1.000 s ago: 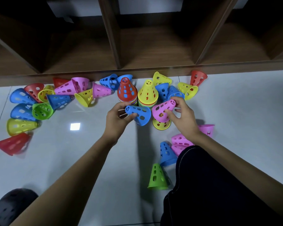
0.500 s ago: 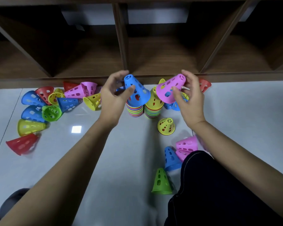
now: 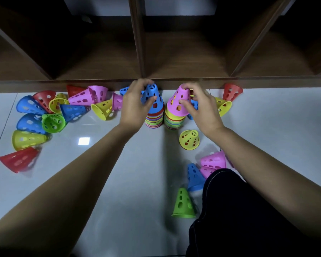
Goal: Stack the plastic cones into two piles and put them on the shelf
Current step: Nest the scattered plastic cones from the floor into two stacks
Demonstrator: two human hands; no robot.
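Two piles of nested plastic cones stand side by side on the floor just in front of the shelf. My left hand grips a blue cone that sits on top of the left pile. My right hand grips a pink cone on top of the right pile. Several loose cones lie tipped over at the left, among them a red cone and a green cone. An upright yellow cone stands near my right wrist.
The wooden shelf has open compartments split by a divider. Pink cones, a blue cone and an upright green cone crowd my dark-trousered knee at lower right. A red cone and a yellow one lie right of the piles.
Both hands lifted a cone each from the floor and brought it down onto a pile: blue on the left pile, pink on the right. The view moved closer to the shelf.
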